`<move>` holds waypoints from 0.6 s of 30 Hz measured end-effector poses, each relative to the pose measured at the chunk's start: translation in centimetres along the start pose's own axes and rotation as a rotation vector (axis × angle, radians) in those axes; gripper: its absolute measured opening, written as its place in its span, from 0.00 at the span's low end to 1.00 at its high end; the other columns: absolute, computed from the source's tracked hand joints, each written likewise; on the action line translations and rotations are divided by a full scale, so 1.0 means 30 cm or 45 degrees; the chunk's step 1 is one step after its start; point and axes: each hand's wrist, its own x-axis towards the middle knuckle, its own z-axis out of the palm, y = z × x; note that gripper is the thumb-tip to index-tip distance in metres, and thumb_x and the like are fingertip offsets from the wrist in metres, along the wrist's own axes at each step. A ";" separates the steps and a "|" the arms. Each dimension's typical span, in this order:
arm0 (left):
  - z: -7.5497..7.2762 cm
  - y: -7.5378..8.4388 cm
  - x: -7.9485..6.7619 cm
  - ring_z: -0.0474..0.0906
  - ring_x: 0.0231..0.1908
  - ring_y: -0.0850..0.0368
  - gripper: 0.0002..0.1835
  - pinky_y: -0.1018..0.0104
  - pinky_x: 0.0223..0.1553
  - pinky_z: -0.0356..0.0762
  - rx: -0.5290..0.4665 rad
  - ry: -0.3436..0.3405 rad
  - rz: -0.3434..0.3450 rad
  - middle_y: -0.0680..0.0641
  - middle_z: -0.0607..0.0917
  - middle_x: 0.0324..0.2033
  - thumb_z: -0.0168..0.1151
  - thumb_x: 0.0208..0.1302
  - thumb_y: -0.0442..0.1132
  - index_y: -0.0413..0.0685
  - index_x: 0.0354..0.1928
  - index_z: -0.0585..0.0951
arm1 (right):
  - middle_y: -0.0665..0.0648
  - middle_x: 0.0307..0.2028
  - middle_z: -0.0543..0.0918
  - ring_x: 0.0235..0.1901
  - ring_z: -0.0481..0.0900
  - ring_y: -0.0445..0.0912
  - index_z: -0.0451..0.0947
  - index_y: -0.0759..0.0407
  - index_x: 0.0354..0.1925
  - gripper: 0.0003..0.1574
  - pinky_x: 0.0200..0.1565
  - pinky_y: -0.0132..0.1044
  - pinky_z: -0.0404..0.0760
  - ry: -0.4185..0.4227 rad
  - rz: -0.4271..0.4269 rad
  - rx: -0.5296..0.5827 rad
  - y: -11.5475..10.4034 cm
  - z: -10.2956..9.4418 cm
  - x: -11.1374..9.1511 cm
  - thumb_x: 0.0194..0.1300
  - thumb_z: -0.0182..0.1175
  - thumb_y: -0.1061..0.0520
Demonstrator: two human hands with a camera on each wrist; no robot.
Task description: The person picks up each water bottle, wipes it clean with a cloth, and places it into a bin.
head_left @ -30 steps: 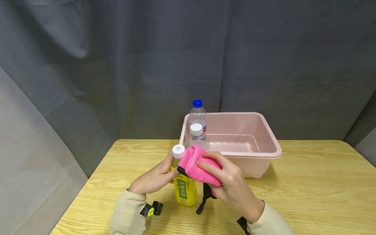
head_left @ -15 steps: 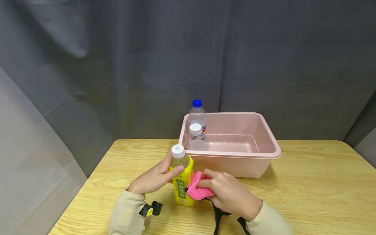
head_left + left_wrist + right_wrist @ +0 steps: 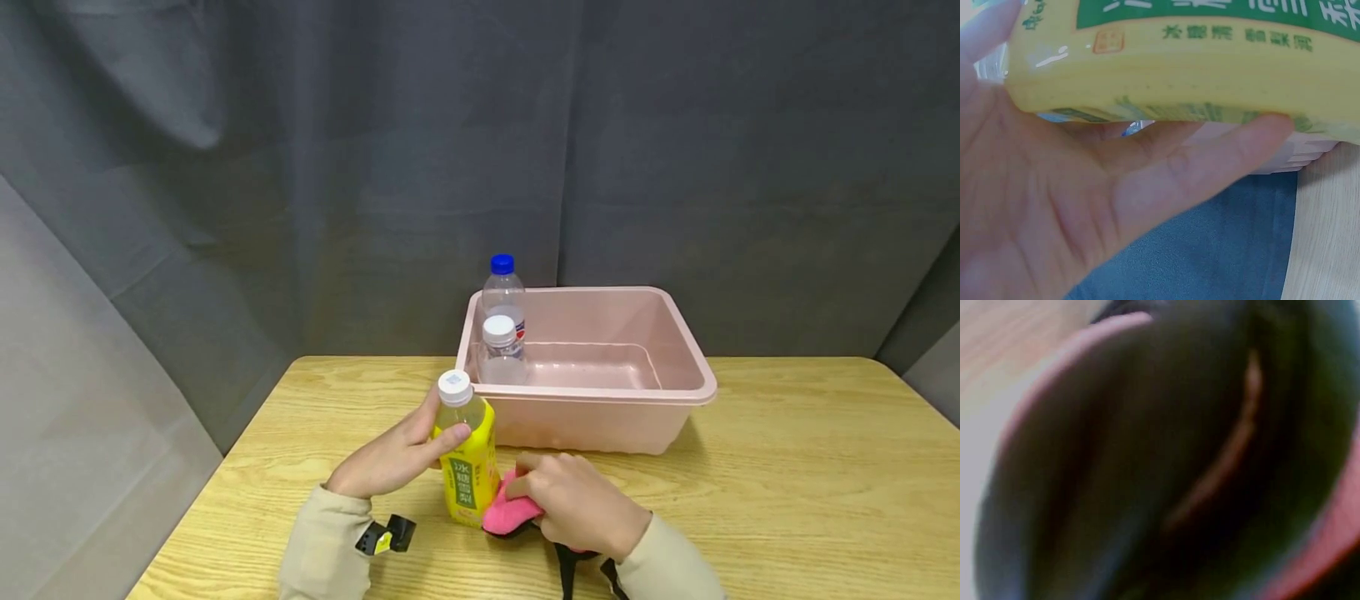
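My left hand (image 3: 393,454) grips a yellow-labelled drink bottle (image 3: 474,467) with a white cap, its thumb lying across the near side below the neck. The bottle stands upright on the wooden table. In the left wrist view the palm and fingers wrap the yellow label (image 3: 1166,81), which bears green and white characters. My right hand (image 3: 581,504) holds a bunched pink cloth (image 3: 512,507) with black edging against the bottle's lower right side. A black strap (image 3: 567,571) hangs from the cloth. Dark, blurred folds (image 3: 1085,462) fill most of the right wrist view.
Behind the bottle stands a pale pink plastic basin (image 3: 600,421). In its left end are two clear bottles, one with a blue cap (image 3: 502,264) and one with a white cap (image 3: 498,331). A dark grey curtain (image 3: 420,167) hangs beyond the table (image 3: 787,467).
My right hand has slid the pink cloth down from the bottle's neck to its lower right side. My left hand and the bottle stay almost where they were.
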 end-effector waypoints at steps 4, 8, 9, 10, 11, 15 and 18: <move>0.001 -0.003 0.001 0.63 0.69 0.34 0.45 0.48 0.52 0.81 -0.012 -0.007 0.002 0.39 0.48 0.79 0.49 0.77 0.58 0.56 0.82 0.36 | 0.49 0.37 0.81 0.31 0.80 0.43 0.88 0.52 0.41 0.30 0.31 0.38 0.83 0.283 -0.025 0.005 -0.009 -0.030 0.010 0.40 0.69 0.76; 0.000 -0.004 0.001 0.65 0.67 0.34 0.45 0.49 0.51 0.82 -0.002 -0.007 0.007 0.39 0.51 0.78 0.49 0.77 0.59 0.56 0.82 0.36 | 0.53 0.43 0.83 0.36 0.83 0.45 0.88 0.57 0.45 0.30 0.39 0.40 0.87 0.576 -0.082 0.076 -0.026 -0.067 0.019 0.43 0.69 0.77; -0.001 -0.005 0.001 0.65 0.67 0.35 0.45 0.50 0.50 0.82 -0.003 -0.007 0.013 0.39 0.52 0.78 0.49 0.77 0.59 0.56 0.82 0.37 | 0.54 0.44 0.83 0.38 0.83 0.47 0.88 0.58 0.46 0.31 0.40 0.41 0.87 0.644 -0.101 0.090 -0.029 -0.075 0.020 0.43 0.68 0.78; -0.003 -0.006 0.001 0.66 0.67 0.35 0.45 0.50 0.50 0.82 -0.002 -0.007 0.020 0.38 0.52 0.78 0.49 0.77 0.59 0.56 0.82 0.37 | 0.56 0.45 0.83 0.40 0.83 0.48 0.87 0.58 0.47 0.32 0.42 0.42 0.87 0.710 -0.120 0.105 -0.031 -0.082 0.022 0.43 0.66 0.79; -0.004 -0.007 0.001 0.66 0.67 0.35 0.45 0.51 0.50 0.82 0.000 -0.005 0.027 0.38 0.53 0.78 0.49 0.77 0.59 0.55 0.82 0.37 | 0.57 0.46 0.83 0.41 0.83 0.49 0.87 0.59 0.47 0.32 0.44 0.40 0.86 0.766 -0.127 0.130 -0.034 -0.088 0.022 0.43 0.65 0.79; -0.006 -0.011 0.002 0.66 0.67 0.35 0.44 0.52 0.49 0.82 0.002 -0.007 0.051 0.38 0.53 0.78 0.49 0.78 0.58 0.54 0.82 0.37 | 0.61 0.49 0.83 0.44 0.83 0.55 0.87 0.60 0.48 0.35 0.53 0.32 0.81 0.972 -0.142 0.196 -0.038 -0.103 0.023 0.41 0.57 0.80; -0.005 -0.012 0.002 0.64 0.68 0.35 0.45 0.52 0.50 0.82 0.017 -0.012 0.059 0.38 0.50 0.78 0.48 0.78 0.58 0.52 0.82 0.36 | 0.64 0.49 0.82 0.44 0.83 0.58 0.87 0.61 0.48 0.35 0.57 0.28 0.76 1.067 -0.149 0.215 -0.037 -0.109 0.024 0.41 0.56 0.79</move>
